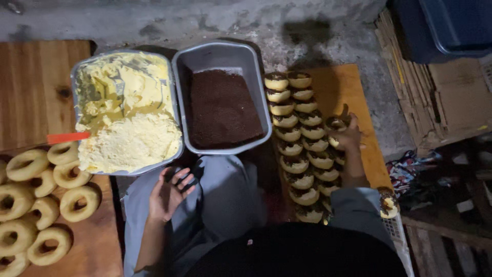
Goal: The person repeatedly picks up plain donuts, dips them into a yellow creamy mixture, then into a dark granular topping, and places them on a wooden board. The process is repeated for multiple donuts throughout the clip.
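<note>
Rough grey concrete lies under our work. At far left plain ring doughnuts [36, 205] sit on a wooden board [97, 246]. Beside them stands a metal tray of yellow cream [128, 113] with an orange-handled tool [66, 137] in it, then a metal tray of brown crumbs [221, 107]. Our left hand [168, 195] hovers open and empty over our lap. Our right hand [347, 137] reaches over rows of coated doughnuts [300, 154] on an orange board [359, 92], fingers curled apparently around one coated doughnut [335, 124], though dim light blurs it.
</note>
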